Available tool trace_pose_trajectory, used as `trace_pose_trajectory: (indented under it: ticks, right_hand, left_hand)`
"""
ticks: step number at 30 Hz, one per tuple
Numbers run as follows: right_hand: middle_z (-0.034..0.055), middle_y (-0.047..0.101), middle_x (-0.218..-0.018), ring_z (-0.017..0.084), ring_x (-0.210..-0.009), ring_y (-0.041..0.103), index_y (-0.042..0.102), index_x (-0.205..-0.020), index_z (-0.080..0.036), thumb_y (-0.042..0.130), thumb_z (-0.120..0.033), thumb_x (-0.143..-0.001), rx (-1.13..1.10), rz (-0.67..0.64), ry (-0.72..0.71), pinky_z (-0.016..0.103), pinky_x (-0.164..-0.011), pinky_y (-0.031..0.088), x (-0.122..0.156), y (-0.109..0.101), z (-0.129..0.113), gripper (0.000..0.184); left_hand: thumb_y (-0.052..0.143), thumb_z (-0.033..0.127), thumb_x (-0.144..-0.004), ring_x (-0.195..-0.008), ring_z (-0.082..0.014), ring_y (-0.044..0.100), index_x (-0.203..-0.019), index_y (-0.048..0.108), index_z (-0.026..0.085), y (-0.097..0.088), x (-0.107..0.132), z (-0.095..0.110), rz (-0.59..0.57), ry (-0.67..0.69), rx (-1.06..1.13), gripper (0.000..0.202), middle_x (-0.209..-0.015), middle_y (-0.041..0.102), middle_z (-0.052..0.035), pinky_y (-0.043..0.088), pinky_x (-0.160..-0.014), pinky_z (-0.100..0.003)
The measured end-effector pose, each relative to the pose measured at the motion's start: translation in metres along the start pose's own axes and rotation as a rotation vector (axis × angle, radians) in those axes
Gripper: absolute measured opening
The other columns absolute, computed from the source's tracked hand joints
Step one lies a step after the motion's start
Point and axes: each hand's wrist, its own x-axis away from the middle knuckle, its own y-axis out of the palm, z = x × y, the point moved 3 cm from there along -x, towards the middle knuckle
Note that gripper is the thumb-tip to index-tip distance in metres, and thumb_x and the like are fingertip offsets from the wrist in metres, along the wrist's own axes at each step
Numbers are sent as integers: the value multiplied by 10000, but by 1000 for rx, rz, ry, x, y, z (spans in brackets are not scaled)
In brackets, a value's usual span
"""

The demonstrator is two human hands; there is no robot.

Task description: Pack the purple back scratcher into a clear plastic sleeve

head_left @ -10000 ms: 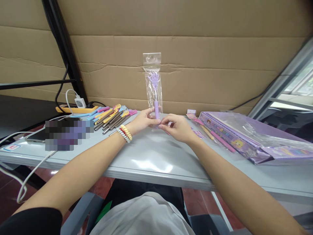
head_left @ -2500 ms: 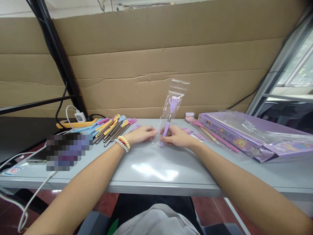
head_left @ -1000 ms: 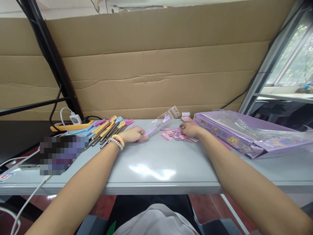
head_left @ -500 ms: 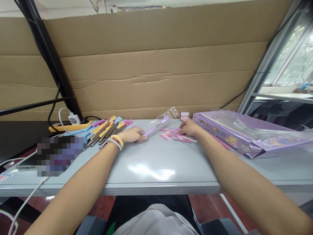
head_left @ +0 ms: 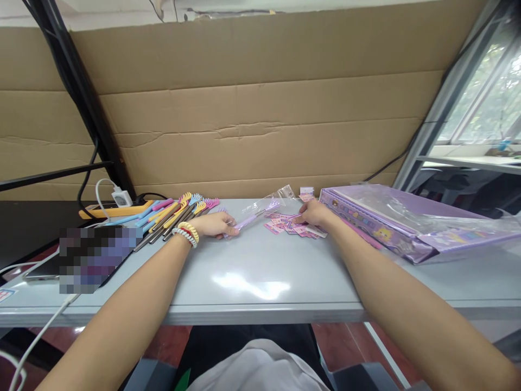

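Note:
My left hand (head_left: 215,225), with beaded bracelets at its wrist, is closed on the near end of a purple back scratcher (head_left: 249,221) in a clear plastic sleeve (head_left: 285,191). The sleeve points away to the right, its loose end towards the cardboard. Over a scattered pile of small pink printed cards (head_left: 280,222), my right hand (head_left: 313,213) has its fingers pinched down on a card at the pile's right side. A short stack of cards (head_left: 306,191) stands behind that hand. To the left of my left hand lie several back scratchers (head_left: 175,214) with yellow, blue and pink heads.
A purple box file (head_left: 391,217) under loose clear plastic lies on the right of the grey table (head_left: 244,266). At the left are a blurred-out device, white cables and a yellow power strip (head_left: 118,210). A cardboard sheet (head_left: 260,108) rises behind the table.
My left hand has moved slightly left with the sleeved back scratcher, and the sleeve now lies flatter. My right hand has stayed at the cards.

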Motion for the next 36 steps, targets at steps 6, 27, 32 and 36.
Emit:
trace_pose_trajectory:
  ticks: [6, 27, 32, 36]
  right_hand:
    - [20, 651, -698, 136, -625, 587, 634, -790, -143, 793, -244, -526, -220, 109, 32, 231, -552, 413, 0, -2, 3, 325]
    - [-1, 548, -548, 93, -509, 474, 531, -604, -151, 669, -222, -655, -555, 139, -94, 223, -491, 348, 8, -4, -7, 164]
    - [-48, 508, -473, 70, -381, 405, 482, -700, -183, 638, -303, -737, -703, 96, -250, 209, -423, 319, 11, -1, -17, 201]
    - [22, 642, -629, 102, -460, 561, 465, -718, -184, 674, -247, -725, -743, 91, -230, 209, -462, 412, 16, 1, -24, 219]
  left_hand:
    - [638, 609, -635, -415, -88, 384, -622, 538, 174, 1, -2, -1, 0, -15, 30, 446, -463, 460, 33, 266, -439, -239]
    - [642, 581, -655, -406, -83, 392, -604, 509, 177, 2, 1, 3, 1, -34, 37, 429, -455, 457, 36, 283, -414, -227]
    - [638, 576, -662, -409, -85, 402, -609, 519, 174, 2, 0, 3, -3, -23, 35, 422, -460, 461, 34, 292, -419, -227]
    - [635, 564, -669, -406, -85, 400, -606, 515, 176, 2, 0, 2, 0, -26, 23, 411, -452, 460, 34, 286, -418, -229]
